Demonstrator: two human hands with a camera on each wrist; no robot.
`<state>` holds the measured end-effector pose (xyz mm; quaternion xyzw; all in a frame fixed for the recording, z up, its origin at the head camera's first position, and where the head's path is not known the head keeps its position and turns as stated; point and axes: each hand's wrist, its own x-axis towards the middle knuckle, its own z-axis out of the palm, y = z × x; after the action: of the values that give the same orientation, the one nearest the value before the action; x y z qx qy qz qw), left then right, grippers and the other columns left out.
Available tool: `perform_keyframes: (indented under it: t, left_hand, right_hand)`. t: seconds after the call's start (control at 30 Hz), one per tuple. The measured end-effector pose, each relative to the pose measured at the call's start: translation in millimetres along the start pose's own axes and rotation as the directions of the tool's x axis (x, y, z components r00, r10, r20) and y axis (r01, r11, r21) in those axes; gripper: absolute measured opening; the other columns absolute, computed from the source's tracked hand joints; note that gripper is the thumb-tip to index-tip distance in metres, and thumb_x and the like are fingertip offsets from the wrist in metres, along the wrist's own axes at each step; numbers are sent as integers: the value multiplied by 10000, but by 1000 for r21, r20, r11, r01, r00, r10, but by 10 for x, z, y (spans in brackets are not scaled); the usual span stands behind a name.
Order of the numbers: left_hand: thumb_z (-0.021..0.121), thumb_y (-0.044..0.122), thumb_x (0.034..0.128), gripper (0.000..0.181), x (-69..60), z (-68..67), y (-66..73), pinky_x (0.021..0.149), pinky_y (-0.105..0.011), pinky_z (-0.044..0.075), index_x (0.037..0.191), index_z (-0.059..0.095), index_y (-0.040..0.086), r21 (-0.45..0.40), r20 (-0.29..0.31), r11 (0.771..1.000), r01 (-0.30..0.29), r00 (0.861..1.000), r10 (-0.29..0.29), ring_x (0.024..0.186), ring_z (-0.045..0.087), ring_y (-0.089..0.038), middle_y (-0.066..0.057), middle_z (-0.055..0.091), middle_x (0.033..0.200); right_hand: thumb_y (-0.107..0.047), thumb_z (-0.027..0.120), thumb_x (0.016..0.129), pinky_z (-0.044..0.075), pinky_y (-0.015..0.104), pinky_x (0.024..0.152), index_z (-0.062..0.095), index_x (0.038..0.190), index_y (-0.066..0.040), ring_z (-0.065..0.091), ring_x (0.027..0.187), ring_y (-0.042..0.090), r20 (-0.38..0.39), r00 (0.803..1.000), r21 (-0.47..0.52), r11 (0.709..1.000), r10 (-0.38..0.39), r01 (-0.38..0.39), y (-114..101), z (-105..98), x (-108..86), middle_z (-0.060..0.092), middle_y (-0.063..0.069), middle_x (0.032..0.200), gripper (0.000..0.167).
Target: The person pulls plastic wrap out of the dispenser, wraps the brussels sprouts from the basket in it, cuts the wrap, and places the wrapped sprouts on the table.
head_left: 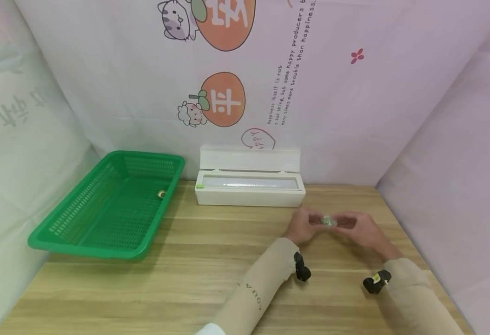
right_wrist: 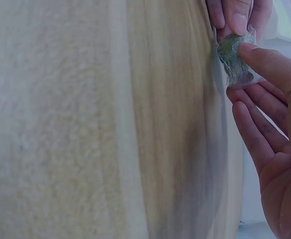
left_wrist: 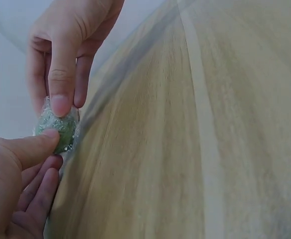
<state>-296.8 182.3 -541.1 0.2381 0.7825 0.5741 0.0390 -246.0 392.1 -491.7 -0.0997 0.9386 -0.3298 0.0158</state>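
Note:
Both hands hold a small green thing wrapped in clear plastic film (head_left: 328, 221) above the right side of the table. My left hand (head_left: 301, 226) pinches it from one side, its thumb pressed on the film in the left wrist view. From the other side my right hand (head_left: 364, 230) pinches it between thumb and fingers. The wrapped bundle (left_wrist: 61, 130) shows green through crinkled film in the left wrist view. In the right wrist view, the bundle (right_wrist: 235, 59) also looks partly greyish at its lower end. What exactly is inside cannot be made out.
A white cling film dispenser (head_left: 251, 197) with its lid raised stands at the back of the wooden table (head_left: 211, 260). To the left is a green plastic basket (head_left: 144, 249) holding a small pale-and-brown round thing (head_left: 161, 194). Printed cloth hangs around the table.

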Motion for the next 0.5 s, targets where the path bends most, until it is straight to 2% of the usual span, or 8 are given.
perform_keyframes:
  t: [0.13, 0.27, 0.5]
  left_hand:
    - [868, 107, 870, 246, -33, 9, 77, 759, -102, 565, 1102, 805, 54, 44, -5, 999, 27, 1000, -27, 828, 670, 25, -44, 793, 1070]
    - [846, 90, 892, 223, -75, -8, 181, 770, -99, 557, 1108, 802, 60, 38, 13, 997, 73, 997, -73, 832, 655, 33, -26, 778, 1070]
    - [829, 109, 915, 241, -42, -28, 138, 796, -93, 561, 1148, 786, 66, 73, 48, 997, 35, 998, -38, 883, 698, 26, -27, 804, 1105]
  right_hand:
    - [-460, 792, 935, 591, 220, 904, 723, 1301, -153, 744, 1087, 193, 1, 1000, 7, 1000, -2, 2, 28, 18, -9, 779, 65, 1233, 483]
    - [-410, 797, 943, 594, 193, 890, 730, 1285, -122, 753, 1061, 169, -5, 1000, 1, 1000, -28, 28, 26, 16, -10, 780, 90, 1228, 452]
    - [-321, 813, 942, 622, 218, 882, 719, 1286, -56, 769, 1060, 230, -3, 999, 5, 999, -50, 50, 21, 2, -1, 775, 150, 1221, 444]
